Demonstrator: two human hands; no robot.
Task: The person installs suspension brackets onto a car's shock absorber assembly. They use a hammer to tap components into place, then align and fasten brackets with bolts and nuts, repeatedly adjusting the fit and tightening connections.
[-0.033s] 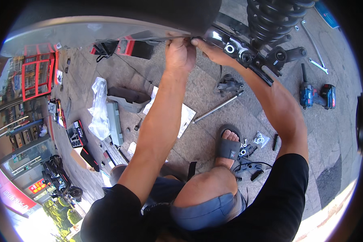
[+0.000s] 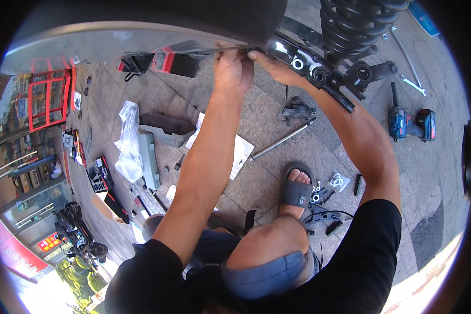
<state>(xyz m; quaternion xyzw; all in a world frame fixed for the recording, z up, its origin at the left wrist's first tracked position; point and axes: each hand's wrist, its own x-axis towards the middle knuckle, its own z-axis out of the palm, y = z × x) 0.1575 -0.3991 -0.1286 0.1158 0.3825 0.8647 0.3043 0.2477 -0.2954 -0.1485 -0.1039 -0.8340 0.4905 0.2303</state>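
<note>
Both of my hands are raised to the lower edge of a grey and black vehicle body panel (image 2: 141, 39). My left hand (image 2: 234, 72) is closed, its fingers curled up at the panel's edge, and whatever they grip is hidden. Close beside it, my right hand (image 2: 277, 68) points its thumb toward the left hand; its other fingers are mostly out of sight, bent round a small part I cannot make out. My right forearm passes below a black metal bracket (image 2: 319, 73) with round bolt holes. Above that bracket hangs a black coil spring (image 2: 353, 29).
A blue cordless impact wrench (image 2: 403, 124) and wrenches (image 2: 414, 83) lie at the right. Around my sandalled foot (image 2: 296, 186) are a metal rod (image 2: 282, 138), a bag of washers (image 2: 338, 181) and loose parts. Plastic wrap (image 2: 128, 141) and a grey case (image 2: 149, 159) lie left.
</note>
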